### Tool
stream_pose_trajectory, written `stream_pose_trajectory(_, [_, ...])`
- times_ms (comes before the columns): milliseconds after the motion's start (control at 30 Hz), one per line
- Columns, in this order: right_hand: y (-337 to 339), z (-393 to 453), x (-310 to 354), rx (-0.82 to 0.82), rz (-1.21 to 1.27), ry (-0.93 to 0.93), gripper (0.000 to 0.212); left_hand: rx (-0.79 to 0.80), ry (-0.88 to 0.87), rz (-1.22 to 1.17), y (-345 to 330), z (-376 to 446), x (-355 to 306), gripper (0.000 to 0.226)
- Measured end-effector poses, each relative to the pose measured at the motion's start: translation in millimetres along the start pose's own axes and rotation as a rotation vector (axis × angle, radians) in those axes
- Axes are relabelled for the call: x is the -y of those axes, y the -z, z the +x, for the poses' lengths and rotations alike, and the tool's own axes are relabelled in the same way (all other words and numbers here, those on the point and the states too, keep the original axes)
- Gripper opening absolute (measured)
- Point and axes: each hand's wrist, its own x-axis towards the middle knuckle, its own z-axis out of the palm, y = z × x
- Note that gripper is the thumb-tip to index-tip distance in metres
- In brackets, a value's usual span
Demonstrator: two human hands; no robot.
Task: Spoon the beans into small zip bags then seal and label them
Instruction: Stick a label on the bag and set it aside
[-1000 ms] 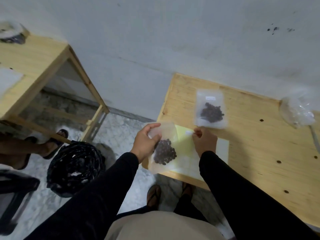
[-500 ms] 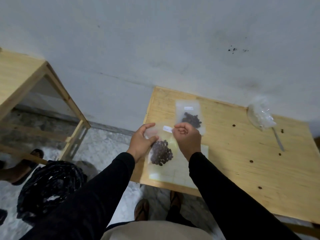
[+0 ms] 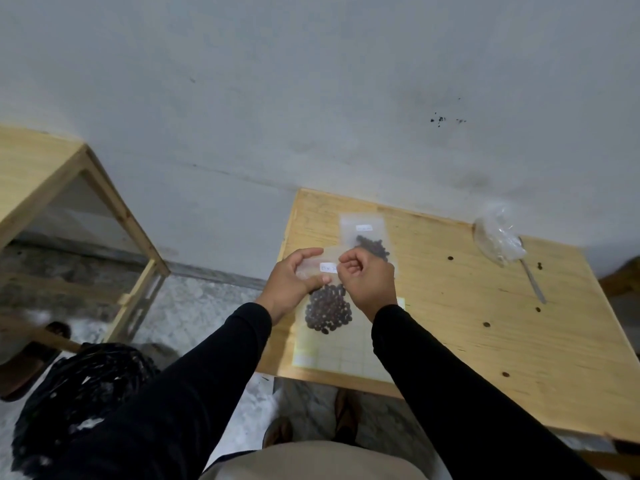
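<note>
My left hand grips the top left of a small clear zip bag filled with dark beans, held above the table's near left corner. A white label sits on the bag's upper part, and my right hand pinches it at its right end. A second bag of beans, with its own white label, lies flat on the wooden table just beyond my hands. Under the held bag lies a pale yellow label sheet.
A crumpled clear plastic bag and a metal spoon lie at the table's far right. Several loose beans are scattered on the wood. Another wooden table stands to the left, with a black bag on the floor below.
My right hand carried the white label from the sheet up to the held bag's top. The camera view tilted up and shifted, so the table appears lower and further right.
</note>
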Motion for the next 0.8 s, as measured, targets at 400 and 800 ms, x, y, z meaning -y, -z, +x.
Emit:
stream_pose_trajectory(400, [-7.0, -7.7, -1.6, -0.114, -0.021, 0.036, 0.009, -0.098, 0.016, -0.052, -0.3, 3.7, -1.9, 0.032])
stream_pose_trajectory(800, [2.6, -5.5, -4.7, -0.027, 0.302, -0.213, 0.008, 0.003, -0.017, -0.014, -13.4, -0.3, -8.7, 0.023])
